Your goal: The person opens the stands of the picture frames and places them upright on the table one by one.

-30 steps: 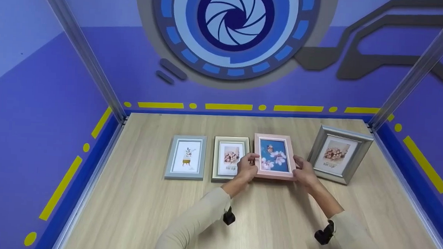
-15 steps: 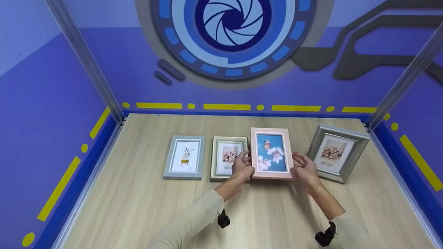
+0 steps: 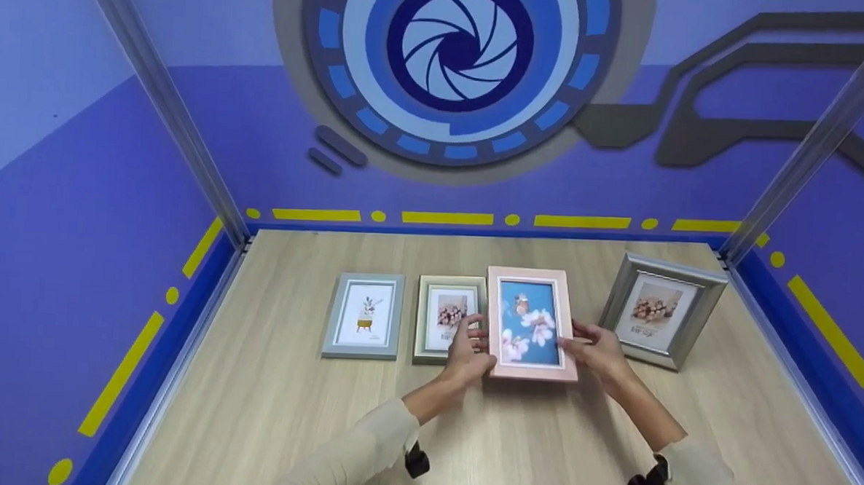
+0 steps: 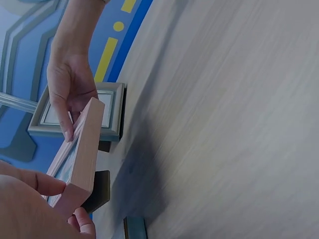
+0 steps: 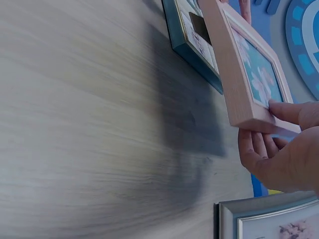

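Observation:
A pink picture frame [image 3: 531, 323] with a blue blossom picture is held up off the table between both hands, face tilted upward. My left hand [image 3: 465, 357] grips its left side near the lower corner, thumb at the edge. My right hand [image 3: 602, 354] pinches the right side, the thumb on the front and the fingers behind, as the right wrist view shows. A dark support flap [image 4: 99, 190] sticks out from the frame's back in the left wrist view. Beside my left fingers lies a champagne-coloured picture frame [image 3: 423, 322], partly covered by that hand.
A silver picture frame [image 3: 700, 323] stands upright and angled at the right, close to my right hand. A grey-blue picture frame [image 3: 332, 318] lies flat at the left. The wooden tabletop [image 3: 285, 426] ends at a patterned blue back wall [image 3: 247, 132].
The pink picture frame has risen from the table and come slightly nearer. My left hand has shifted down its side, and my right thumb has moved onto its front.

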A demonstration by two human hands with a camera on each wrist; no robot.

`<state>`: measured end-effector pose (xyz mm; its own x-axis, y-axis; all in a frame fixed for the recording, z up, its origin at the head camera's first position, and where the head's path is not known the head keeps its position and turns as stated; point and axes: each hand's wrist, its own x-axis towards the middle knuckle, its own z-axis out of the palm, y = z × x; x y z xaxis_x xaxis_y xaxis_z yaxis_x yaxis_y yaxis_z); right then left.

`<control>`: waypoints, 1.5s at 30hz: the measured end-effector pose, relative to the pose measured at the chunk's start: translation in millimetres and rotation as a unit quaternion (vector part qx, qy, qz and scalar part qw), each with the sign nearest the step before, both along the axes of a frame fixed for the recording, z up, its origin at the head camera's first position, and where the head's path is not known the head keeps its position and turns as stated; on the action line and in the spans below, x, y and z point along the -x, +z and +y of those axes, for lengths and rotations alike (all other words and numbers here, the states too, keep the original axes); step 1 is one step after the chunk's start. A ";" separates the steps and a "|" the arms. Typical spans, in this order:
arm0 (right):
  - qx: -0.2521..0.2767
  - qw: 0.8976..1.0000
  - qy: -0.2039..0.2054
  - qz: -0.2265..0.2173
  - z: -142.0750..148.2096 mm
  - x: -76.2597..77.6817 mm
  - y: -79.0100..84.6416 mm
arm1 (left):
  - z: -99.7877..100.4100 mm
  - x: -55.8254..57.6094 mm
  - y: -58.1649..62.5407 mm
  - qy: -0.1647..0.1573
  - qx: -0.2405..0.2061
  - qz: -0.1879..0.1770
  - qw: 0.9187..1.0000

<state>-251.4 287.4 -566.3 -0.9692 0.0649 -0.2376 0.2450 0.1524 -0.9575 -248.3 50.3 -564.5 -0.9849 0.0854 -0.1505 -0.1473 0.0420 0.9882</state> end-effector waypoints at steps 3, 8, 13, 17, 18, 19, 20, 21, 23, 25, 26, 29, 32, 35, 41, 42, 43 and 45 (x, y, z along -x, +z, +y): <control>0.003 1.000 0.008 0.004 -4.1 -3.4 0.9 | -9.4 -7.4 3.0 -0.007 -0.005 -0.001 1.000; 0.001 0.999 0.034 0.007 -18.8 -7.1 1.6 | -26.0 -20.6 10.3 -0.006 -0.021 0.003 1.000; -0.010 1.000 0.024 0.004 -23.1 -8.7 0.7 | -30.0 -26.6 21.0 -0.025 -0.036 0.016 0.999; -0.021 0.999 0.025 -0.016 -22.7 -9.7 0.1 | -27.1 -29.9 32.3 -0.034 -0.034 0.038 0.998; -0.026 0.999 0.025 -0.020 -23.0 -9.8 0.0 | -26.2 -30.5 34.7 -0.035 -0.031 0.045 0.998; -0.029 0.999 0.024 -0.023 -23.5 -9.9 0.2 | -25.2 -31.1 36.7 -0.038 -0.027 0.053 0.997; -0.030 0.999 0.025 -0.027 -24.0 -10.3 0.5 | -24.1 -31.7 38.7 -0.040 -0.022 0.063 0.997; -0.029 0.999 0.025 -0.029 -24.7 -10.5 0.6 | -23.1 -32.2 40.3 -0.042 -0.018 0.072 0.996; -0.023 0.999 0.028 -0.032 -26.7 -11.0 0.9 | -21.4 -33.3 42.8 -0.047 -0.009 0.090 0.995; -0.009 0.999 0.029 -0.034 -29.3 -11.5 0.2 | -20.4 -34.2 44.6 -0.053 -0.003 0.108 0.993; 0.000 0.999 0.030 -0.037 -30.7 -11.5 -0.6 | -20.2 -34.8 45.5 -0.056 0.002 0.117 0.992; 0.032 0.998 0.035 -0.042 -34.9 -11.2 -4.6 | -19.9 -36.0 48.3 -0.068 0.016 0.147 0.987; 0.067 0.996 0.040 -0.043 -37.8 -10.8 -9.2 | -18.4 -37.0 51.7 -0.081 0.028 0.181 0.980; 0.092 0.994 0.047 -0.043 -39.5 -10.7 -13.3 | -16.1 -38.9 54.8 -0.096 0.038 0.211 0.972; 0.111 0.991 0.057 -0.051 -41.5 -11.5 -17.3 | -9.7 -40.8 58.0 -0.124 0.047 0.238 0.962; 0.121 0.989 0.061 -0.052 -41.4 -11.7 -17.8 | -8.7 -40.6 58.1 -0.128 0.047 0.239 0.961; 0.130 0.988 0.067 -0.052 -41.3 -12.0 -18.2 | -7.8 -40.6 58.0 -0.130 0.046 0.239 0.961; 0.152 0.984 0.079 -0.051 -41.0 -12.8 -18.9 | -6.9 -40.9 58.0 -0.135 0.046 0.236 0.961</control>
<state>-238.6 246.4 -585.2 -0.9314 -0.1748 -0.3193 0.3386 -0.0939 -0.9362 -207.4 43.4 -506.5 -0.8888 0.3556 0.2891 0.3454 0.1054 0.9325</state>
